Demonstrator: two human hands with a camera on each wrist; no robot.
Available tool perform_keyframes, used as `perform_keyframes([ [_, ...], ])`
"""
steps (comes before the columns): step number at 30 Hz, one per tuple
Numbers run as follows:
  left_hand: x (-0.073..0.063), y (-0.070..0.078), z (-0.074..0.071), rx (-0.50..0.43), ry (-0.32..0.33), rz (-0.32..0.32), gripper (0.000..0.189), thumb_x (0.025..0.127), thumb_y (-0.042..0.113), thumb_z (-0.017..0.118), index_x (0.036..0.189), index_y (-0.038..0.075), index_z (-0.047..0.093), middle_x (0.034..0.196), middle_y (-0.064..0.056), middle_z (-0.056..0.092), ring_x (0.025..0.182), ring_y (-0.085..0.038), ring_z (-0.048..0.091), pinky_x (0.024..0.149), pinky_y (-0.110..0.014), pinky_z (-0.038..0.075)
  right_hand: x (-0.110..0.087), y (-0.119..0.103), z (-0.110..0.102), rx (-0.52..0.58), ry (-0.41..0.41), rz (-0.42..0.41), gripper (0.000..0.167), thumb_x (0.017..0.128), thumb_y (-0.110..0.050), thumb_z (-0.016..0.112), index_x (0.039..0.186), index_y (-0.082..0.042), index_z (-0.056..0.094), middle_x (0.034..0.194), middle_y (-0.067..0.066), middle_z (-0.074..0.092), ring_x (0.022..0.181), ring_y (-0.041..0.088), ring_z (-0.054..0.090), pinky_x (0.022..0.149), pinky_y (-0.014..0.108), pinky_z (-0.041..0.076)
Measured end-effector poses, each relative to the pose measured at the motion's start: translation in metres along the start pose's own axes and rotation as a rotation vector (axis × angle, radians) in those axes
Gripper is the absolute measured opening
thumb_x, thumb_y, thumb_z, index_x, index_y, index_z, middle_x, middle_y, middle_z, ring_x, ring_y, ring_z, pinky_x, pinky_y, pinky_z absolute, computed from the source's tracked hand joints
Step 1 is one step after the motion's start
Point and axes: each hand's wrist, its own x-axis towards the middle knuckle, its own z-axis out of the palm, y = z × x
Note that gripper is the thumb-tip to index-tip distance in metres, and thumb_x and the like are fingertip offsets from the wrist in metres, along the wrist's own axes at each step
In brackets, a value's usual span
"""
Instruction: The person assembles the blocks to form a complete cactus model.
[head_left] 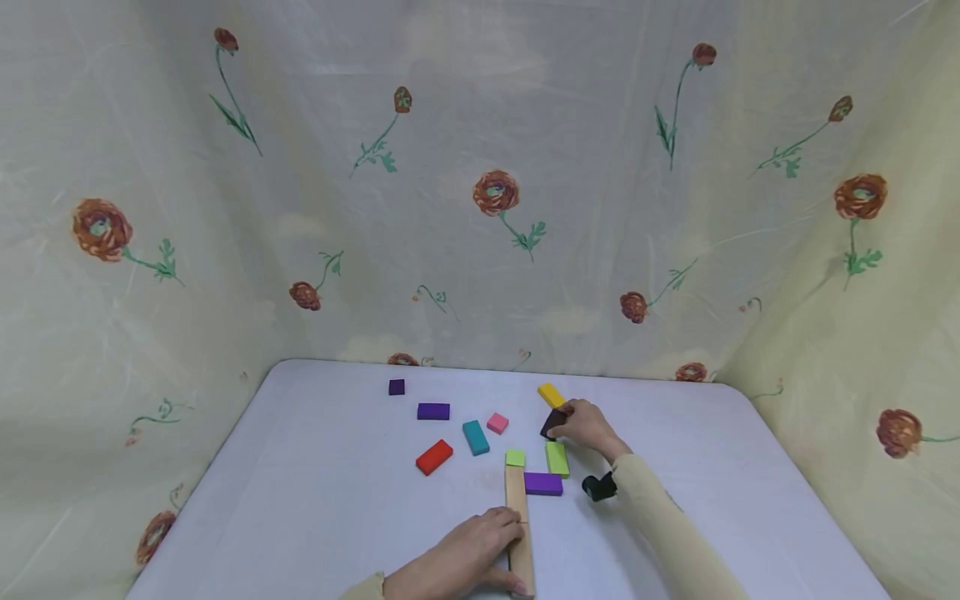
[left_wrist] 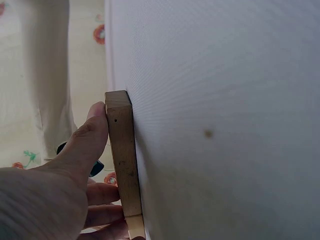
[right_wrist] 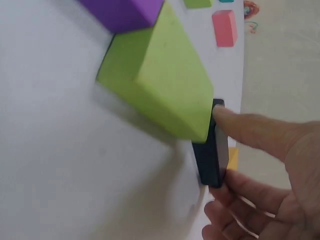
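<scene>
My right hand (head_left: 588, 427) pinches a black block (right_wrist: 212, 150) between thumb and fingers, at the right of the group. Just nearer lies a lime green block (head_left: 557, 460), seen large in the right wrist view, with a yellow block (head_left: 551, 395) just beyond the hand. My left hand (head_left: 465, 554) rests its thumb and fingers on two plain wooden blocks (left_wrist: 122, 155) laid end to end. A small lime green block (head_left: 515, 458) sits at their far end. Touching their right side, or nearly so, is a purple block (head_left: 543, 484).
To the left and beyond lie a red block (head_left: 434, 457), a teal block (head_left: 476, 437), a pink block (head_left: 497, 423), another purple block (head_left: 433, 412) and a small dark purple block (head_left: 397, 387). Flowered cloth (head_left: 495, 275) hangs behind the white table (head_left: 315, 483).
</scene>
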Motion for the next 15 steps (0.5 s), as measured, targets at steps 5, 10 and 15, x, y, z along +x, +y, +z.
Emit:
perform_keyframes([
  [5, 0.0002, -0.0010, -0.0007, -0.024, -0.015, -0.001, 0.069, 0.074, 0.064, 0.062, 0.128, 0.023, 0.059, 0.132, 0.008, 0.055, 0.118, -0.006, 0.050, 0.100, -0.030, 0.048, -0.0016, 0.0036, -0.0019, -0.008, -0.016, -0.028, 0.059, 0.079, -0.025, 0.079, 0.126, 0.003, 0.057, 0.122, 0.020, 0.061, 0.108, 0.031, 0.056, 0.096, 0.051, 0.046],
  [10, -0.0002, -0.0019, -0.0005, -0.035, -0.011, 0.015, 0.068, 0.074, 0.063, 0.062, 0.128, 0.023, 0.059, 0.133, 0.007, 0.055, 0.118, -0.006, 0.049, 0.100, -0.030, 0.048, -0.0013, 0.0080, -0.0038, -0.004, -0.033, -0.054, 0.058, 0.079, -0.022, 0.078, 0.128, 0.002, 0.057, 0.125, 0.019, 0.059, 0.109, 0.031, 0.055, 0.095, 0.051, 0.046],
  [15, -0.0001, -0.0026, -0.0005, -0.028, 0.001, 0.025, 0.068, 0.074, 0.063, 0.062, 0.128, 0.023, 0.059, 0.133, 0.007, 0.055, 0.119, -0.006, 0.049, 0.099, -0.029, 0.048, -0.0012, 0.0093, -0.0043, 0.012, -0.035, -0.082, 0.056, 0.080, -0.019, 0.077, 0.129, 0.001, 0.057, 0.125, 0.019, 0.058, 0.104, 0.029, 0.054, 0.091, 0.047, 0.047],
])
